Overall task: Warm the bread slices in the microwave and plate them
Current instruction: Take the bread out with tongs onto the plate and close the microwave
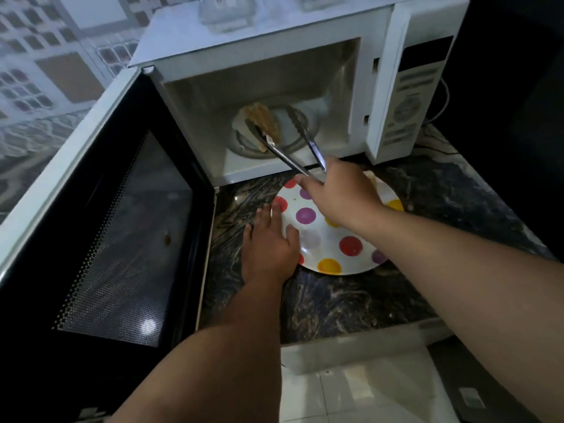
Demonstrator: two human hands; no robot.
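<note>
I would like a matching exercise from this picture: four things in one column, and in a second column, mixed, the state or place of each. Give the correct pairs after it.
Things
1. microwave door
2. tongs
3. plate
4. bread

States or places
A. on the dark counter, in front of the oven, left hand touching its rim
B. swung open to the left
C. inside the oven, on the turntable
D. held by the right hand, tips reaching into the oven

Pairs: 1-B, 2-D, 3-A, 4-C
</note>
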